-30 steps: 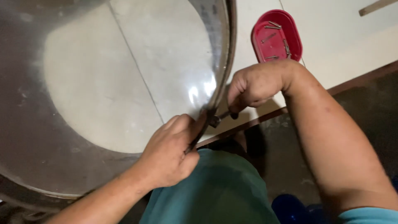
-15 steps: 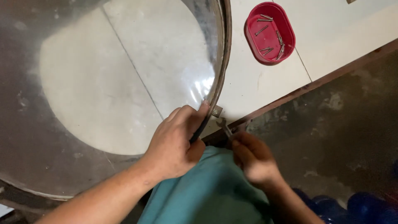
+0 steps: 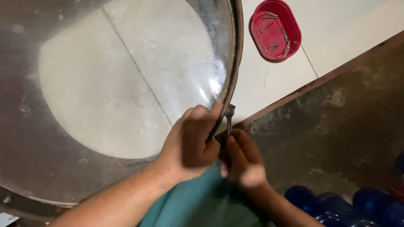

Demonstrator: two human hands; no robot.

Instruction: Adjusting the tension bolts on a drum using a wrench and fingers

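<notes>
A large round metal frame with a clear pane [image 3: 126,84] leans in front of me, its dark rim [image 3: 238,54] running down to my hands. My left hand [image 3: 191,143] grips the rim at its lower right edge, fingers wrapped over it. My right hand [image 3: 244,162] sits just beside it, closed on a small metal wrench [image 3: 229,120] whose head touches a fitting on the rim. The right hand is slightly blurred.
A red oval tray [image 3: 275,30] holding several screws lies on the pale tiled floor at upper right. A dark concrete step [image 3: 336,113] runs along the right. Blue rounded objects [image 3: 336,206] lie at lower right. My teal trouser leg [image 3: 202,201] is below the hands.
My right arm pulled back from across the rim and now holds the wrench from below. The left hand kept its grip on the rim.
</notes>
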